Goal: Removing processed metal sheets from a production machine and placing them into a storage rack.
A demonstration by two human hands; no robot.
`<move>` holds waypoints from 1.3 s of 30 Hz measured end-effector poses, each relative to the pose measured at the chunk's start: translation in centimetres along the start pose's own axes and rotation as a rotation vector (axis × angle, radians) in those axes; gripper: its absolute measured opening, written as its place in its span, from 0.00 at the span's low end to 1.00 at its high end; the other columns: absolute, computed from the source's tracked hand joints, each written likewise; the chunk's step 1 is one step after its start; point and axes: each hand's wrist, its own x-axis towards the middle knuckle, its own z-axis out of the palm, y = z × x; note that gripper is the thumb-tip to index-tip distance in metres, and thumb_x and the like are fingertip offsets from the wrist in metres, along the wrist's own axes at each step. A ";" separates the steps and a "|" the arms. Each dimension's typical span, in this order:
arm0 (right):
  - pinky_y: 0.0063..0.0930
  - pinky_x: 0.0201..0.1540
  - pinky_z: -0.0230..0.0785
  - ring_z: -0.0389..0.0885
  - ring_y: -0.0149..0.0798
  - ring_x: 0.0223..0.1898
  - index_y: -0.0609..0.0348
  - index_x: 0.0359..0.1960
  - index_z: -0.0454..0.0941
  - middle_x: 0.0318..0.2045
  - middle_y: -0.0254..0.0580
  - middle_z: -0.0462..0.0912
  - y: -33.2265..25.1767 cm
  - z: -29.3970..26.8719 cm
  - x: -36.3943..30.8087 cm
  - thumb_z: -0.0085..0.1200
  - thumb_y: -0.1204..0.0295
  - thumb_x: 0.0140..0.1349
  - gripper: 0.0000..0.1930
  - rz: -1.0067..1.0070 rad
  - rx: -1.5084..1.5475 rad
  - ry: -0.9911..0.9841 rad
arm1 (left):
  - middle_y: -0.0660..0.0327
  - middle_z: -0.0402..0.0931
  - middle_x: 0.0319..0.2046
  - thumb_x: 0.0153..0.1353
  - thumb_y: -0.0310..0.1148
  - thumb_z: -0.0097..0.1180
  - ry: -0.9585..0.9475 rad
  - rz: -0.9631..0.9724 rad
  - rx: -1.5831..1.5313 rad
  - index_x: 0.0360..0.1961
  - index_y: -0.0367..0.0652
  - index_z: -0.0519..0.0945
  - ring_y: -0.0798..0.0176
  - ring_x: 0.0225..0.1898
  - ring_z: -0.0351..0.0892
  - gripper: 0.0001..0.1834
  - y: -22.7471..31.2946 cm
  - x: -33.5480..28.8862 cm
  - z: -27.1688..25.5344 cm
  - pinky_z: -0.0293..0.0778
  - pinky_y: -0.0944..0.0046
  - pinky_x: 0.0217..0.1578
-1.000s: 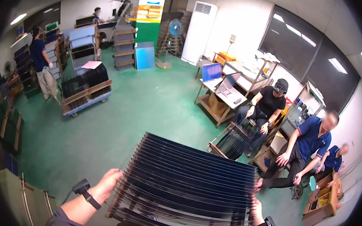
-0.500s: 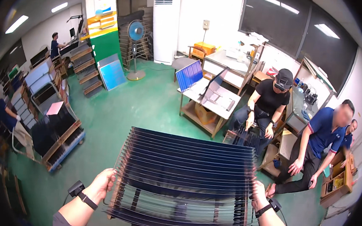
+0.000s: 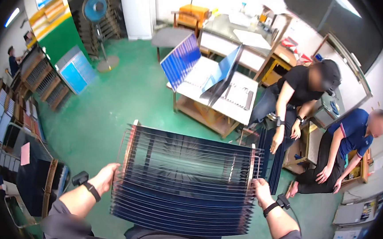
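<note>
A slotted rack point(image 3: 130, 144) with wooden side bars hangs in front of my body, carried between both hands. Thin, dark, glossy sheets point(image 3: 180, 210) stand in its slots in close rows. Green floor shows between the rows in its far half. My left hand point(image 3: 106, 179) is closed round the rack's left side, at a thin metal bar. On the opposite side my right hand point(image 3: 262, 193) grips the rack's right edge, fingers partly hidden. Just beyond its right side are more dark sheets point(image 3: 273, 163), beside a seated person in black point(image 3: 297, 93) whose hand reaches down to them.
Ahead stands a white-topped table point(image 3: 203, 76) with a blue ribbed panel point(image 3: 181, 62) and another upright panel point(image 3: 223, 70). A person in navy point(image 3: 348, 135) crouches at the right. A loaded cart point(image 3: 30, 175) is at left; a fan point(image 3: 95, 10) stands farther back.
My view has turned right and come closer to the table, with the rack still in both hands. The rack's tilt has changed. The person in black has leaned forward and lowered a hand.
</note>
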 end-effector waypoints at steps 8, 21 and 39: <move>0.33 0.39 0.75 0.82 0.37 0.37 0.48 0.45 0.78 0.38 0.34 0.84 13.6 11.9 14.5 0.45 0.67 0.70 0.09 0.454 0.418 0.164 | 0.68 0.67 0.32 0.69 0.42 0.50 -0.058 -0.056 0.081 0.45 0.47 0.77 0.66 0.38 0.62 0.12 0.7 28.6 -2.2 0.62 0.61 0.49; 0.44 0.56 0.68 0.74 0.41 0.55 0.48 0.59 0.74 0.54 0.43 0.78 26.6 18.8 31.0 0.52 0.53 0.67 0.23 0.682 0.279 0.281 | 0.61 0.73 0.60 0.68 0.52 0.53 -0.070 -0.113 0.289 0.66 0.45 0.73 0.62 0.60 0.66 0.31 -3.3 52.2 5.3 0.58 0.60 0.65; 0.86 0.59 0.56 0.63 0.68 0.65 0.24 0.74 0.47 0.66 0.46 0.59 -0.2 12.0 11.7 0.61 0.34 0.55 0.49 0.784 0.718 -0.598 | 0.58 0.64 0.70 0.59 0.81 0.32 -0.547 -0.292 -0.668 0.76 0.63 0.53 0.31 0.66 0.64 0.51 1.3 15.3 4.8 0.52 0.17 0.62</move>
